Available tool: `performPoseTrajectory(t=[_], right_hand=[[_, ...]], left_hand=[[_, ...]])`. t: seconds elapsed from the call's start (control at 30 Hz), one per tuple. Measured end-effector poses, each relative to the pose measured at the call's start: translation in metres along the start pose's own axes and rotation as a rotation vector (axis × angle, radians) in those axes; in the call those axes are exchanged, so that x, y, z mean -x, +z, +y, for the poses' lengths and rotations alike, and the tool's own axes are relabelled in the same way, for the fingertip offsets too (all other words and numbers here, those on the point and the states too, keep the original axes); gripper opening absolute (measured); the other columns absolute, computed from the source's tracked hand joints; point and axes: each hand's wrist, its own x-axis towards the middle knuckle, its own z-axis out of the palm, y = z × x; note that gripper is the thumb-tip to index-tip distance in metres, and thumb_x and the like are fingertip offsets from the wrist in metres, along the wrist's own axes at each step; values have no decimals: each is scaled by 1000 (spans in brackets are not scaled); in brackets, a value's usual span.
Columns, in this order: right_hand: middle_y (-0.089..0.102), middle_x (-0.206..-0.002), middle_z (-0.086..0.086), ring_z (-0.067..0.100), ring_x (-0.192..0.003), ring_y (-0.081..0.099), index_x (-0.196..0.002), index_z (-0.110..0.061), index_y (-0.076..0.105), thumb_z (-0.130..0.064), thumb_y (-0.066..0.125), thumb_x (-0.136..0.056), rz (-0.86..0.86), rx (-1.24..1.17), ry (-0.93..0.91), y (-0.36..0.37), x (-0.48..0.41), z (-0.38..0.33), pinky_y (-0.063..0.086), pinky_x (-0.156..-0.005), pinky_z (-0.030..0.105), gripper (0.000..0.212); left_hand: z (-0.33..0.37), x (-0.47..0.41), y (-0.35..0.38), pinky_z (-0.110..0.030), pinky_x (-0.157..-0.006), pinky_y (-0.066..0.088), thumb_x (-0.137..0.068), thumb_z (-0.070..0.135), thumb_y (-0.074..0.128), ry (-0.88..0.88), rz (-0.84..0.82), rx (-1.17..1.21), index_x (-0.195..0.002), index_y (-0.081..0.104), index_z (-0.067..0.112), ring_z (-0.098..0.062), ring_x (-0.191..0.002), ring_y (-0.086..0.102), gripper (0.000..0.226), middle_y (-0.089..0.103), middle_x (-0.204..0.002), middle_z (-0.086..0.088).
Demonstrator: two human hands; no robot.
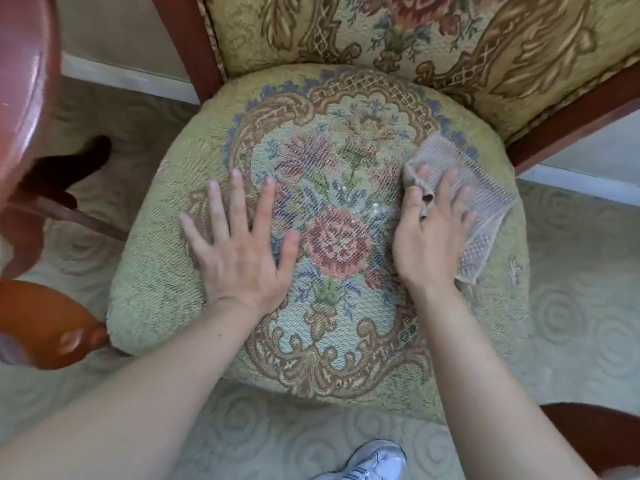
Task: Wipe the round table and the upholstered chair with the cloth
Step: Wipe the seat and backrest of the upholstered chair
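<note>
The upholstered chair (166,271) fills the view, its green seat woven with a floral pattern and its padded back in a red-brown wooden frame. My left hand (242,251) lies flat on the left half of the seat, fingers spread, holding nothing. My right hand (429,237) presses a beige waffle-weave cloth (481,199) onto the right side of the seat, fingers on top of it and a fold pinched by the thumb. The round table's red-brown wooden edge (24,98) shows at the far left, blurred.
Pale green carpet (571,323) with a swirl pattern surrounds the chair. A carved wooden part (52,327) sits at the lower left beside the seat. A white sneaker (374,462) is at the bottom. White baseboard (131,81) runs behind.
</note>
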Motion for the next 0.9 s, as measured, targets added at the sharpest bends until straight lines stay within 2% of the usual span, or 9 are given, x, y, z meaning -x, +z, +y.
performPoseTrajectory(t=[0.13, 0.23, 0.43, 0.63, 0.9], right_hand=[[8, -167, 0, 27, -153, -5, -156, -31, 23, -46, 16, -100, -13, 39, -34, 6, 1, -8, -7, -122, 50, 58], [8, -167, -2, 26, -153, -4, -156, -32, 23, -46, 15, -100, -43, 102, -41, 6, 3, -7, -6, -121, 51, 58], [10, -166, -6, 21, -153, -6, -155, -36, 23, -50, 13, -97, -191, 124, -374, 29, 12, -41, -10, -121, 49, 60], [11, -166, -7, 20, -153, -3, -155, -39, 21, -52, 11, -96, -144, 170, -530, 36, 9, -29, -13, -120, 45, 61], [23, -163, -9, 13, -152, 8, -150, -38, 37, -40, 20, -106, -218, 106, -573, 28, 34, -26, -4, -123, 43, 47]], left_hand=[[-2, 1, 4, -70, -117, 3, -98, 64, 1, 10, 47, 30, -161, 2, 32, -34, -155, -1, 71, -3, -169, -9], [2, 5, -1, -71, -117, 2, -97, 64, -3, 12, 18, 31, -160, -1, 32, -34, -155, -4, 71, -6, -169, -9], [-2, 6, 2, -70, -117, 0, -95, 69, -6, 11, 52, 38, -159, -6, 36, -32, -155, -11, 73, -13, -168, -5], [-5, 3, 9, -64, -120, -4, -89, 76, -14, 55, 167, 72, -159, -3, 37, -32, -155, -8, 82, -9, -169, -3], [-8, -1, 16, -65, -120, -4, -84, 80, -17, 88, 232, 138, -160, 6, 36, -35, -155, -4, 91, -1, -169, -5]])
